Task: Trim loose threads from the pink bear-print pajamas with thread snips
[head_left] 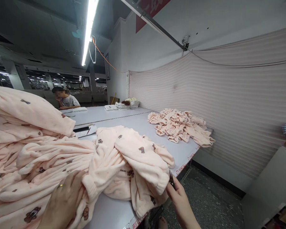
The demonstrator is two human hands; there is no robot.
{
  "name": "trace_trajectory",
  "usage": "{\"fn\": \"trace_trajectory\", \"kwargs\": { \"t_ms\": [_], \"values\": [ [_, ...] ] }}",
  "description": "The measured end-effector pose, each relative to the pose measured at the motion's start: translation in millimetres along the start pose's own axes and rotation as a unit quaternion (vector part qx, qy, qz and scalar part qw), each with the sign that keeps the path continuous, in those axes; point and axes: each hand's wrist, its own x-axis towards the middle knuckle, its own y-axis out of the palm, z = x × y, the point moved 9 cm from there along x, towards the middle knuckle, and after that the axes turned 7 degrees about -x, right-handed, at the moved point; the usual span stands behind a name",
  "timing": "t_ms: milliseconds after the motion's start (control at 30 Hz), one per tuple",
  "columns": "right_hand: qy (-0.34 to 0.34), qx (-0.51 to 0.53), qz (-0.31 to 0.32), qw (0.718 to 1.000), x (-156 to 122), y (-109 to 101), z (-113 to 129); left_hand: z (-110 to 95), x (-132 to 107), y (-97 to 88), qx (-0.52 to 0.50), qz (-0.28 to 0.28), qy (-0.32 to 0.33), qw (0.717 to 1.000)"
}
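A pale pink fleece garment (138, 152) with small brown bear prints lies on the near part of the table, its sleeves or legs bunched and overlapping. At lower left, my left hand (65, 198), with a ring on one finger, has its fingers bent into the garment's fabric, gripping a fold. My right hand (180, 198) is at the table's right edge, closed around small dark thread snips (171, 179) whose points stick upward. The right fingertips are beside a gathered cuff of the garment; whether they also pinch it is hidden.
A large heap of the same fleece (21, 117) fills the left side. A smaller pile of garments (178, 124) lies at the table's far right. Behind are a phone-like dark object (81, 129), stacked white cloths (124, 105) and a seated person (70, 100). A striped curtain (216, 105) hangs right.
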Motion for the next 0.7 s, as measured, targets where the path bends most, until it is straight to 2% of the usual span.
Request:
{"fn": "trace_trajectory", "kwargs": {
  "t_ms": [33,67,133,167,200,267,300,367,433,500,533,600,700],
  "values": [
    [0.039,0.065,0.003,0.997,1,2,1,-17,-3,2.2,0.06,-0.016,0.089,0.994],
    [0.069,0.118,0.006,0.991,0,5,2,-31,-9,5.3,0.078,-0.025,0.148,0.985],
    [0.112,0.199,0.016,0.973,-4,16,2,-59,-21,9.2,0.032,-0.032,0.227,0.973],
    [0.131,0.236,0.024,0.962,-7,24,0,-73,-26,11.2,-0.014,-0.026,0.246,0.969],
    [0.148,0.272,0.035,0.95,-10,34,-2,-87,-29,14.7,-0.063,-0.011,0.246,0.967],
    [0.172,0.325,0.058,0.928,-17,54,-4,-112,-31,33.4,-0.157,0.063,0.194,0.966],
    [0.176,0.338,0.069,0.922,-21,64,-5,-124,-33,46.8,-0.196,0.112,0.158,0.961],
    [0.173,0.33,0.079,0.925,-25,76,-5,-145,-32,65.4,-0.275,0.15,0.088,0.946],
    [0.141,0.273,0.067,0.949,-24,72,-3,-152,-28,78.7,-0.355,0.149,-0.006,0.923],
    [0.065,0.151,0.026,0.986,-20,50,5,-155,-25,86.2,-0.41,0.146,-0.067,0.898],
    [0.02,0.069,-0.001,0.997,-17,36,12,-156,-24,85.9,-0.424,0.141,-0.072,0.892],
    [-0.044,-0.108,-0.041,0.992,-16,10,23,-159,-20,77.4,-0.428,0.113,-0.036,0.896],
    [-0.094,-0.29,-0.04,0.952,-19,-7,37,-158,-19,63.0,-0.406,0.054,0.018,0.912]
  ]
}}
